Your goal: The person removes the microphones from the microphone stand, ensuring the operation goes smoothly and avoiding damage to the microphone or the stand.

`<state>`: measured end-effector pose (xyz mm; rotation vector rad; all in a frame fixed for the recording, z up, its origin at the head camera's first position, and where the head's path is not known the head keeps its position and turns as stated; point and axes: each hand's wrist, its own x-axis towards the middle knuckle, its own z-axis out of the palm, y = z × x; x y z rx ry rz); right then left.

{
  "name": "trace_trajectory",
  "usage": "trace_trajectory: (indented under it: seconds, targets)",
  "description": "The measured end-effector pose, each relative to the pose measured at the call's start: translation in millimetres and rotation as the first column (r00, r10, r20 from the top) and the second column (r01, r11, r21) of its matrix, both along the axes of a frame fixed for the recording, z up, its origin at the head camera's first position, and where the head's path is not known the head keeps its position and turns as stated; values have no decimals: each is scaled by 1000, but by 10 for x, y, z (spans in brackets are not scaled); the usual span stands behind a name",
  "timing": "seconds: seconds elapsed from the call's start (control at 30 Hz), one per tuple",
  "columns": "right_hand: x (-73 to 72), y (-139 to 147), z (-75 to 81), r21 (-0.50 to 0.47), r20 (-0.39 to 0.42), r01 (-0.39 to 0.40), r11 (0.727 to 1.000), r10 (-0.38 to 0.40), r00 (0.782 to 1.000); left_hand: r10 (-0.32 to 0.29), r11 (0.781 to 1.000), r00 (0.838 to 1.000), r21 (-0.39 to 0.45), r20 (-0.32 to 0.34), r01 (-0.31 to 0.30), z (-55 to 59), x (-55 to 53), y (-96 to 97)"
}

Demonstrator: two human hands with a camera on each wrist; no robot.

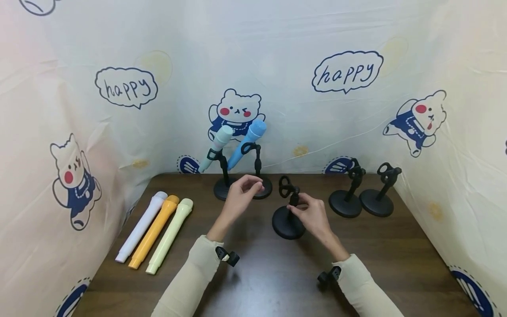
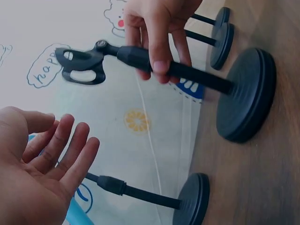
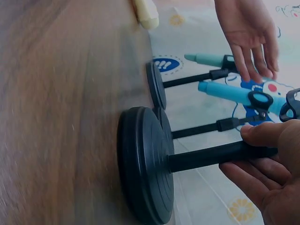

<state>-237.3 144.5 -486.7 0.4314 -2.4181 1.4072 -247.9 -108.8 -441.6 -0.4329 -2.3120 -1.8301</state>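
Note:
My right hand (image 1: 314, 215) pinches the post of a black microphone stand (image 1: 288, 223) between thumb and fingers. The stand is upright, with a round base and a clip on top, seen large in the right wrist view; I cannot tell whether its base touches the table. My left hand (image 1: 242, 196) holds nothing, its fingers loosely bent, left of that stand. Behind the left hand, a mint microphone (image 1: 222, 137) and a blue microphone (image 1: 253, 134) lean tilted in the clips of two more stands, whose bases are partly covered by the hand in the head view.
A white microphone (image 1: 142, 225), an orange microphone (image 1: 153, 231) and a pale yellow microphone (image 1: 169, 235) lie side by side on the left of the wooden table (image 1: 269, 273). Two stands without microphones (image 1: 345, 203) are at the back right. A printed cloth (image 1: 277, 53) hangs behind.

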Motion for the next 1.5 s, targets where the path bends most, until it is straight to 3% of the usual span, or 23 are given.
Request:
trace_trajectory:
  seconds: [0.8,1.5]
  targets:
    - [-323,480,100,81,1,108,991,-108,994,133,990,991,-35,6,-133,-59,-600,-219]
    - [-612,713,107,149,-6,158,976,-159,987,117,974,992,-201,46,-105,-70,-935,-155]
